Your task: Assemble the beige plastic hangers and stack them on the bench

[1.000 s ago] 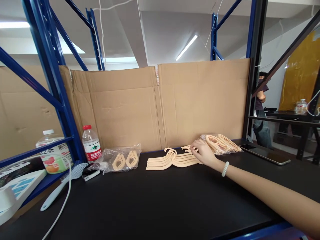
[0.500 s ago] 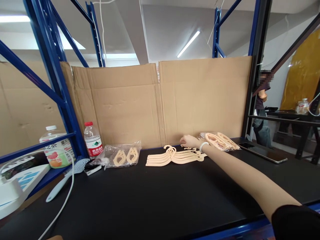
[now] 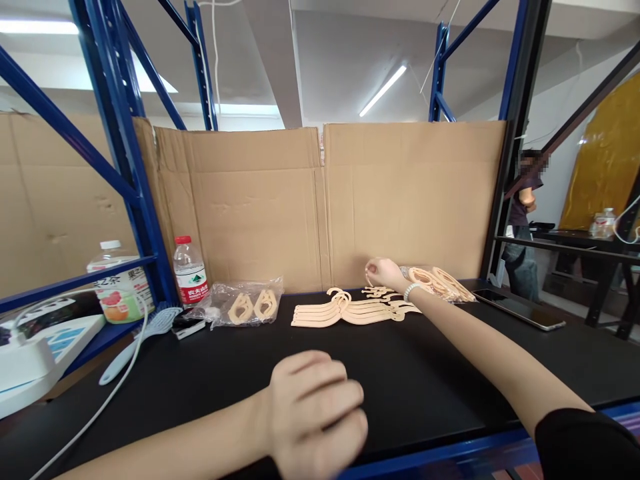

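My right hand [image 3: 384,273] is raised just above several small beige pieces [image 3: 376,292] at the back of the table. Its thumb and fingers are pinched together; anything between them is too small to make out. In front of those pieces lies a row of beige clothes hangers [image 3: 320,315], overlapping, with their hooks bunched in the middle. My left hand [image 3: 320,413] is over the front of the table, well short of the hangers and slightly blurred. Its fingers are curled in, and the palm is hidden.
A clear bag with beige folding pieces [image 3: 253,307] lies left of the hangers, another bag [image 3: 440,283] right. At left stand a red-capped bottle [image 3: 191,277], a brush [image 3: 145,337] and a white cable [image 3: 133,370]. A phone [image 3: 520,309] lies right. Cardboard [image 3: 410,193] walls the back. A person stands beyond.
My left hand has come into view from the lower left. My right hand has lifted slightly off the small pieces, fingers pinched. The view has shifted a little.
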A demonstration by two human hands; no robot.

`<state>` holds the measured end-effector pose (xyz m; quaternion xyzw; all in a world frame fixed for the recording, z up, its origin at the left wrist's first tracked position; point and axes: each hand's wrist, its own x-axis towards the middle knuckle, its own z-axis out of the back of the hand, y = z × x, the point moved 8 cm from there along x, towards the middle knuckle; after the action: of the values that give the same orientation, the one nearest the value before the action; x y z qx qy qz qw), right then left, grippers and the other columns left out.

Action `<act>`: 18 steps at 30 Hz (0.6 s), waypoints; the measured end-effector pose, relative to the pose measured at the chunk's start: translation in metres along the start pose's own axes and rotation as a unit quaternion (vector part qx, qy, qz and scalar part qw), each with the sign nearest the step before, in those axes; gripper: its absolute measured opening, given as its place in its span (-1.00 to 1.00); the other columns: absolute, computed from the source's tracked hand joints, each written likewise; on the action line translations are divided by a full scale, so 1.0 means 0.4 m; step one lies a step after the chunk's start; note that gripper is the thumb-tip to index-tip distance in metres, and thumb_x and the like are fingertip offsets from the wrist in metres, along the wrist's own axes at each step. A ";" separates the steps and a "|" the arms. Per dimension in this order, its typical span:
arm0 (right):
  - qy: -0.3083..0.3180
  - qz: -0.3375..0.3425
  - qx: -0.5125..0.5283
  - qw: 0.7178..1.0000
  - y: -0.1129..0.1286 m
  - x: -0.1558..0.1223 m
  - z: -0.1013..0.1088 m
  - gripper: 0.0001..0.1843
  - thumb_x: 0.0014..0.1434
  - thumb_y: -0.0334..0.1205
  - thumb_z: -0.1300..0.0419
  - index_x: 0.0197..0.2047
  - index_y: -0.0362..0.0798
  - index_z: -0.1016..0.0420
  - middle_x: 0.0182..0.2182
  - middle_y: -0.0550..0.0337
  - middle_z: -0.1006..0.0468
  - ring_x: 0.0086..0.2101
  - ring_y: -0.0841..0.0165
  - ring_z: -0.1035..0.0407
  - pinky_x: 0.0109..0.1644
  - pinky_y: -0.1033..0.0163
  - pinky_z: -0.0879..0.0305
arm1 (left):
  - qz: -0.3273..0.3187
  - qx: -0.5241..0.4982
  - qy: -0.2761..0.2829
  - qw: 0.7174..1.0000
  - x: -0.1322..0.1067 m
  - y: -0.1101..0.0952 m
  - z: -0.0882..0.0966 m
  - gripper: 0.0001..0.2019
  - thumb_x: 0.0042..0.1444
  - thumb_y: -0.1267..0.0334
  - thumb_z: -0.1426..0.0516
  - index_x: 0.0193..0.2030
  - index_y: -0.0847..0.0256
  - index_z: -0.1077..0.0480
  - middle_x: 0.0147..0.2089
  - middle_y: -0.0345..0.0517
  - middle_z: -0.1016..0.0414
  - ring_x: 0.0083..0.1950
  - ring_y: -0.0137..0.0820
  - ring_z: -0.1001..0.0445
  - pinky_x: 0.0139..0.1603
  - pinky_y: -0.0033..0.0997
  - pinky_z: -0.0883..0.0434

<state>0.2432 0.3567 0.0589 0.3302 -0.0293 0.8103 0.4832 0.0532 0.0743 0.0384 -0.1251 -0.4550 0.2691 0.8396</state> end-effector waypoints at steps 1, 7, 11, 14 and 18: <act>-0.026 -0.015 0.029 0.999 -0.006 0.004 0.023 -0.86 0.10 -0.32 -0.14 -0.30 -0.09 -0.53 -0.31 0.07 -0.57 -0.26 0.29 -0.43 -0.15 0.26 -0.28 | -0.063 0.049 0.040 0.996 0.020 -0.006 -0.012 -0.88 -0.03 0.32 -0.23 -0.33 0.00 -0.53 -0.30 -0.07 -0.56 -0.26 -0.20 -0.49 -0.19 -0.13 -0.43; -0.114 -0.078 0.229 0.963 0.028 -0.018 0.106 -0.77 0.06 -0.16 -0.09 -0.34 -0.12 -0.48 -0.41 0.08 -0.55 -0.34 0.30 -0.42 -0.19 0.22 -0.34 | -0.006 0.182 0.032 0.983 0.081 0.097 -0.017 -0.78 0.06 0.40 -0.06 -0.16 0.15 -0.44 -0.24 -0.02 -0.51 -0.24 -0.29 -0.46 -0.20 -0.30 -0.39; -0.034 -0.072 0.373 0.925 0.160 -0.102 0.065 -0.72 0.10 -0.07 -0.07 -0.36 -0.11 -0.44 -0.39 0.06 -0.56 -0.40 0.35 -0.44 -0.31 0.27 -0.38 | 0.117 0.059 -0.062 0.989 0.083 0.196 0.013 -0.72 0.00 0.40 -0.09 -0.10 0.14 -0.36 -0.23 -0.12 -0.43 -0.28 -0.38 -0.44 -0.22 -0.37 -0.42; 0.072 -0.084 0.508 0.855 0.261 -0.190 0.010 -0.76 0.08 -0.09 -0.16 -0.37 -0.11 -0.46 -0.38 0.07 -0.56 -0.36 0.35 -0.46 -0.29 0.29 -0.39 | 0.246 -0.107 -0.118 0.956 0.059 0.270 0.020 -0.73 -0.05 0.40 -0.13 -0.15 0.19 -0.36 -0.14 -0.08 -0.44 -0.29 -0.41 -0.46 -0.22 -0.37 -0.43; 0.105 -0.131 0.648 0.743 0.303 -0.267 -0.030 -0.80 0.04 -0.12 -0.27 -0.38 -0.09 -0.48 -0.32 0.11 -0.56 -0.31 0.36 -0.46 -0.25 0.31 -0.38 | 0.344 -0.311 -0.049 0.885 0.040 0.279 -0.047 -0.66 -0.13 0.40 -0.26 -0.13 0.25 -0.44 -0.15 -0.03 -0.51 -0.32 -0.42 -0.49 -0.19 -0.33 -0.43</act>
<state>0.1734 0.2151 0.0221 0.4769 0.5979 0.5921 0.2540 0.0380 0.1759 -0.0116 -0.5153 -0.4841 0.3915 0.5889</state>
